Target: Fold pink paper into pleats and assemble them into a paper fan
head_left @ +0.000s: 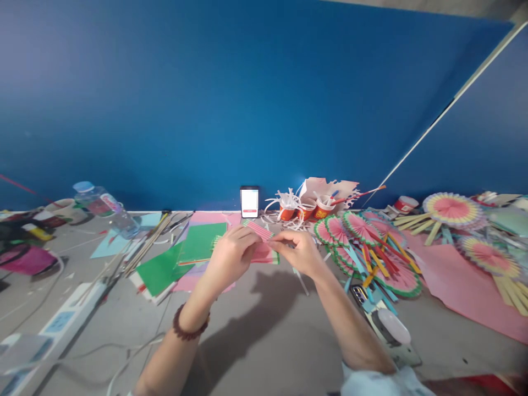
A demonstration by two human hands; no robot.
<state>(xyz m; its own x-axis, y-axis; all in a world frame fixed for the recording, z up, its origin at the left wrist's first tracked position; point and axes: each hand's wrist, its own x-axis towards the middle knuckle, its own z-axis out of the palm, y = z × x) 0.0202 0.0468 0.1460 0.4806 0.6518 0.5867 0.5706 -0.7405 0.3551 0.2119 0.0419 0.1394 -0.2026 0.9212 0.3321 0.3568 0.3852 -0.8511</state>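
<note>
Pink paper with green edges, pleated into narrow folds (268, 256), is between my two hands over the table. My left hand (234, 250), with a beaded bracelet on the wrist, closes its fingers on the left part of the pleats and covers some of them. On the right, my right hand (300, 252) pinches the paper's other side between thumb and fingers. Just left of my left hand lie green paper sheets (200, 242) over pink sheets. Finished-looking pleated paper fans (359, 226), pink with green rims, are piled to the right of my right hand.
A phone (249, 202) stands against the blue partition (247, 110). Red paper cups (324, 208) with white strips are right of it. Further left are thin sticks (150, 242), a tilted bottle (124, 220) and a power strip (61, 324). A pink sheet (457, 286) lies right.
</note>
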